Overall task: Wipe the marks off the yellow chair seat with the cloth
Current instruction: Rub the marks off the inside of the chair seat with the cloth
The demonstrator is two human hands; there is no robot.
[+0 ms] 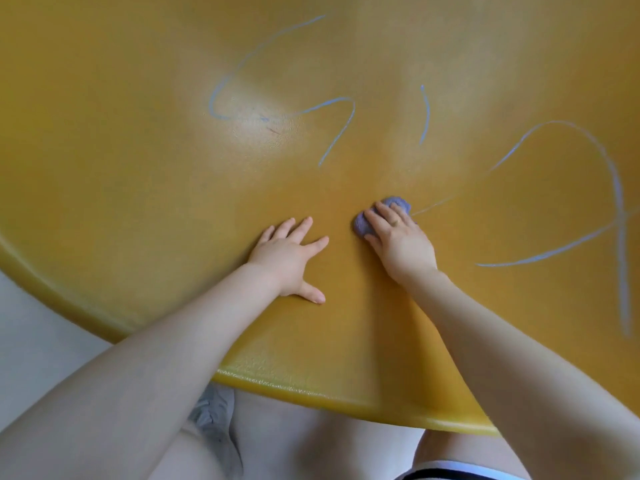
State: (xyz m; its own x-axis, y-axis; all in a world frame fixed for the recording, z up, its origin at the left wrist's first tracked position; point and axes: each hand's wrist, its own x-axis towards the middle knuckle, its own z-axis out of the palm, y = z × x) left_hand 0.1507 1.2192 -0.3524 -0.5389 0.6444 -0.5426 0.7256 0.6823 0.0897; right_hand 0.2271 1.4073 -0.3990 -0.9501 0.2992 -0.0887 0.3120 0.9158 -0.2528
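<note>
The yellow chair seat (138, 188) fills most of the view. Pale blue marks run across it: a looping line (221, 98) at the upper middle, a short stroke (426, 116) to its right, and a large crossing curve (616, 188) at the far right. My right hand (398, 240) presses a small bunched purple cloth (398, 203) flat on the seat, at the near end of a faint thin line (436, 204). My left hand (291, 254) lies flat on the seat to the left of the cloth, fingers spread, holding nothing.
The seat's rounded front edge (311, 393) curves across the lower part of the view. Below it are pale floor (34, 327), my bare knees and a grey piece of fabric (211, 420).
</note>
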